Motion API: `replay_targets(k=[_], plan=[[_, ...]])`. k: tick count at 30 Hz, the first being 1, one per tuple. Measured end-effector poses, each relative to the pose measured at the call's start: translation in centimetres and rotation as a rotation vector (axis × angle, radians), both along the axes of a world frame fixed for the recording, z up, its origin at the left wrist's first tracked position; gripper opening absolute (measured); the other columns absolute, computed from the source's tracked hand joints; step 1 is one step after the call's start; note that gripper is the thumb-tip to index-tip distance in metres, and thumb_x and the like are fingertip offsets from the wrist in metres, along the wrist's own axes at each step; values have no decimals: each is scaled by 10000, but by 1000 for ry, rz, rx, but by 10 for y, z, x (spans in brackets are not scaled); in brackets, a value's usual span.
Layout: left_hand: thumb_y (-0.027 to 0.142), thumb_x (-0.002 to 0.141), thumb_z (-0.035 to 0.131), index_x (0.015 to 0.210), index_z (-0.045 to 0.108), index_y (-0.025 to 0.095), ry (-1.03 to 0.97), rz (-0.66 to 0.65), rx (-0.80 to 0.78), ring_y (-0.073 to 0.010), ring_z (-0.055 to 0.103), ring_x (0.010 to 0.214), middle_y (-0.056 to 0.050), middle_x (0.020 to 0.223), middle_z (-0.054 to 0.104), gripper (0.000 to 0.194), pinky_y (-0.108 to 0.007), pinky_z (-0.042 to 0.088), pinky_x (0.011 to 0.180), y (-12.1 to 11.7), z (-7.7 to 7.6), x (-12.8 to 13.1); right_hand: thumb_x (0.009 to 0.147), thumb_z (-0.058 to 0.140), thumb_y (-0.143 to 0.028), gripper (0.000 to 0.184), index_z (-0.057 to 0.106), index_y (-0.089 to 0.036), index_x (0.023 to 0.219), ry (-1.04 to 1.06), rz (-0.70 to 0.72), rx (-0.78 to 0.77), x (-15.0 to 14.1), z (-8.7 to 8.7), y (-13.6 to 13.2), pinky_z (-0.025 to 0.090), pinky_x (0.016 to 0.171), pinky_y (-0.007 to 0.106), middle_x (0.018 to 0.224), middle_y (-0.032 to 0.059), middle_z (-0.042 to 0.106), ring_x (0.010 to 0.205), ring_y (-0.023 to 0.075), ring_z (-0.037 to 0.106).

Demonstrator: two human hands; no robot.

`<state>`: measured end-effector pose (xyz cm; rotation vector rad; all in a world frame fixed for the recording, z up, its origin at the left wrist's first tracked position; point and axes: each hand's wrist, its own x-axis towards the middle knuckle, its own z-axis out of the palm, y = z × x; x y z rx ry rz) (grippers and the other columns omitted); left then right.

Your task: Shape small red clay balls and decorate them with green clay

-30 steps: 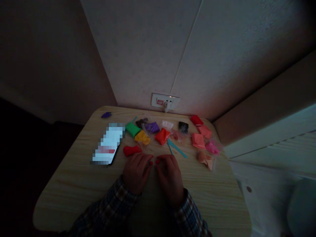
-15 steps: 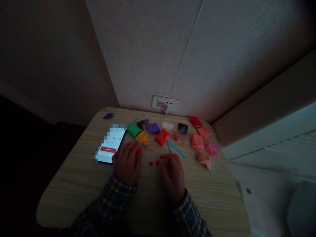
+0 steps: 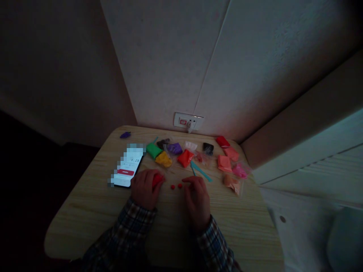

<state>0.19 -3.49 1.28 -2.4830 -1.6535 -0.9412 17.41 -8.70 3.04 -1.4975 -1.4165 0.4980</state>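
Note:
My left hand [image 3: 143, 190] is wrapped round a red clay packet [image 3: 158, 180], which shows between the thumb and fingers, beside the phone. My right hand [image 3: 198, 200] rests on the table with its index finger stretched out and its thumb apart, and no held thing shows in it. Close to that index fingertip lies a small red clay ball [image 3: 180, 185]; whether they touch I cannot tell. A second red ball [image 3: 172, 187] sits just to its left, between my hands. Beyond my right hand lie flat blue clay tools [image 3: 202, 171].
Several clay packets lie along the back, among them green [image 3: 154, 150], yellow [image 3: 163, 159], purple [image 3: 175, 148] and orange-red [image 3: 185, 158]. Pink and peach packets [image 3: 224, 163] lie right. A lit phone [image 3: 126, 172] is at left, a small purple piece [image 3: 125, 135] behind it. A wall socket [image 3: 188, 121] is behind the table.
My left hand has turned slightly, so more of the red packet shows in it. My right hand and the two red balls hold about the same places; the view has shifted slightly.

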Motion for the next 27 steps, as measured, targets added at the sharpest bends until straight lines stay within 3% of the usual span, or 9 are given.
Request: replay_targets(k=[4, 8, 13, 19, 27], plan=[[251, 814, 603, 950, 521, 174, -224, -65, 85, -209, 618, 809, -60, 881, 634, 176, -318, 507, 710, -7, 13, 4, 850, 473, -143, 150, 597, -199, 911, -21, 32, 31, -5, 4, 0, 480, 757, 357, 914, 68, 576, 865, 193, 550], [212, 789, 627, 1044, 487, 182, -354, -164, 102, -201, 617, 887, -64, 973, 617, 293, -283, 532, 741, -18, 23, 8, 842, 514, -161, 160, 593, -206, 974, -47, 98, 74, -8, 10, -1, 494, 785, 357, 960, 71, 585, 904, 192, 555], [154, 802, 584, 1148, 464, 161, -364, -269, 1, -191, 621, 841, -82, 981, 608, 367, -270, 545, 701, -21, 31, 11, 855, 522, -166, 92, 579, -203, 918, -80, 138, 163, -9, 14, -3, 499, 746, 327, 899, 57, 583, 866, 180, 554], [150, 798, 594, 1047, 494, 166, -401, -344, -9, -199, 595, 831, -80, 919, 602, 269, -294, 535, 708, -17, 36, 17, 864, 519, -180, 65, 578, -207, 863, -76, 110, 179, -8, 12, -3, 489, 721, 325, 840, 40, 579, 816, 175, 555], [184, 780, 591, 991, 488, 175, -540, -388, -222, -184, 598, 799, -71, 909, 569, 235, -289, 542, 676, -21, 40, 17, 853, 525, -169, 66, 565, -208, 819, -57, 89, 186, -10, 14, -3, 481, 670, 313, 792, 31, 570, 769, 169, 548]])
